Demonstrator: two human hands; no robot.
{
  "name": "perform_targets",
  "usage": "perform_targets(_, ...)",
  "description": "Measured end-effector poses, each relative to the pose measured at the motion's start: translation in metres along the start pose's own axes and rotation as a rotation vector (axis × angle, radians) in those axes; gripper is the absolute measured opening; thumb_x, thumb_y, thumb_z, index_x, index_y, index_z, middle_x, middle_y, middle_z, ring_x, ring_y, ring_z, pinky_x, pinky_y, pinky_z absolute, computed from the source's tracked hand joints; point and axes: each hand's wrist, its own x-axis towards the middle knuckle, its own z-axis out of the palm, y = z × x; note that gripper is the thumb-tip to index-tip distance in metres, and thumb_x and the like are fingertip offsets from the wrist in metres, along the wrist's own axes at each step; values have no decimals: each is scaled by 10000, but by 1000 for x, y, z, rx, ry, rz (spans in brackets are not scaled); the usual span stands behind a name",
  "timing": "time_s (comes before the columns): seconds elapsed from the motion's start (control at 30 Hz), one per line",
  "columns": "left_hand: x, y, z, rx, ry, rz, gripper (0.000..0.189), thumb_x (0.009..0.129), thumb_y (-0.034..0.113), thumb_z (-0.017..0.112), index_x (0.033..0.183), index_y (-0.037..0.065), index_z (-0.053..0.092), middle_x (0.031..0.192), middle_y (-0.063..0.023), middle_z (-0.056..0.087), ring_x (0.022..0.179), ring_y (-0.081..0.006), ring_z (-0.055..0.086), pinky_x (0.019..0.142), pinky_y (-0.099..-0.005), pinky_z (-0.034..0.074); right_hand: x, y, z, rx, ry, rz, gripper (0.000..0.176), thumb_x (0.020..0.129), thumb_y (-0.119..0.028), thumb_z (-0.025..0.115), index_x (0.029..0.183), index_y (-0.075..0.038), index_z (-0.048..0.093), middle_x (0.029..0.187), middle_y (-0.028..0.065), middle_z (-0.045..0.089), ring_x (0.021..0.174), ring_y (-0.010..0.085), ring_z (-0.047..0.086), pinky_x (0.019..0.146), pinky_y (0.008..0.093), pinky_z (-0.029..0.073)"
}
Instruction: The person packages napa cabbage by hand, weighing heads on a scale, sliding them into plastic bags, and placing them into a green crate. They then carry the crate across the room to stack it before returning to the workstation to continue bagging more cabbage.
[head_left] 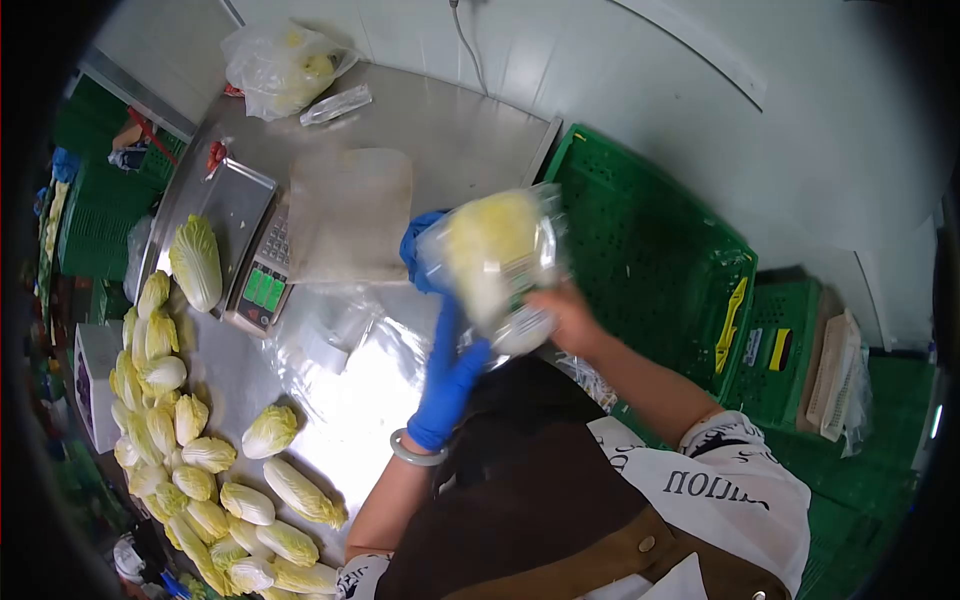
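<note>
While the bagged cabbage [490, 260] is held over the bench [440, 130] edge, just beside the green crate [650, 260], the gloved left hand [452, 368] and bare right hand [565, 315] both have fingers clamped on it. The crate looks empty, so most work seems left. Loose cabbages [190, 470] crowd the bench, one on the scale [255, 250]. Nothing blocks the crate.

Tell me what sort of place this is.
Probably a vegetable packing room: loose napa cabbages piled on a steel table, a weighing scale, one bagged cabbage, green crates alongside.
</note>
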Motion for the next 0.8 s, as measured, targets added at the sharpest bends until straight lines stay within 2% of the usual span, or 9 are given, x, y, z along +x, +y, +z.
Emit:
perform_targets(0.03,14,-2,0,337,-114,213,705,919,158,579,1484,24,180,1498,-136,272,1363,-223,287,1087,-334,289,12,9,-57,74,48,-6,460,791,-84,683,1213,-2,518,1082,112,619,1007,226,602,890,370,475)
perform_targets(0.1,26,2,1,341,36,191,591,917,157,578,1428,5,323,1410,-145,415,1288,-217,408,1027,-316,371,28,-11,-101,188,300,-152,287,907,-201,558,1144,-39,550,1081,80,613,980,211,615,877,372,497)
perform_targets(0.23,52,-67,-100,96,521,-170,391,942,375,527,1078,17,611,897,-92,648,770,-157,624,726,-271,494,76,-16,-181,46,605,-243,399,888,-178,614,1257,-87,493,1112,84,606,1024,203,601,856,370,508)
perform_targets(0.37,88,-67,-166,-8,676,-429,616,817,590,608,1090,42,535,756,-101,611,604,-156,614,539,-230,482,123,31,-215,11,546,-88,455,893,-228,620,1297,-87,466,1155,80,599,1057,213,591,894,382,490)
perform_targets(0.47,128,-53,-191,-72,666,-498,714,784,615,624,1177,36,478,873,-169,632,659,-230,630,597,-308,513,154,63,-231,-35,447,179,490,884,-298,633,1302,-97,477,1158,86,604,1064,237,591,893,408,481)
perform_targets(0.53,148,-74,-217,-144,655,-454,529,861,430,595,1187,28,482,909,-185,640,698,-261,650,598,-325,519,168,77,-254,-189,464,401,474,875,-344,636,1272,-113,515,1107,90,627,1034,260,609,869,418,486)
perform_targets(0.6,147,-85,-231,-146,651,-322,404,886,271,551,1192,15,490,903,-182,654,718,-258,657,610,-318,515,160,52,-248,-692,460,436,442,854,-382,650,1180,-92,580,1005,91,657,924,263,639,805,408,498)
perform_targets(0.7,101,-56,-222,-37,662,-122,320,877,105,478,1174,-5,522,883,-172,671,710,-230,657,621,-291,508,153,-21,-188,-1832,413,434,348,846,-347,656,1024,-48,667,939,138,673,851,273,648,778,390,491)
perform_targets(0.8,5,-25,-230,119,655,-10,271,878,54,440,1096,-20,583,814,-137,678,669,-167,649,597,-269,504,147,-48,-127,-1491,378,-303,215,849,-216,652,942,-24,668,809,158,648,715,256,639,689,351,499)
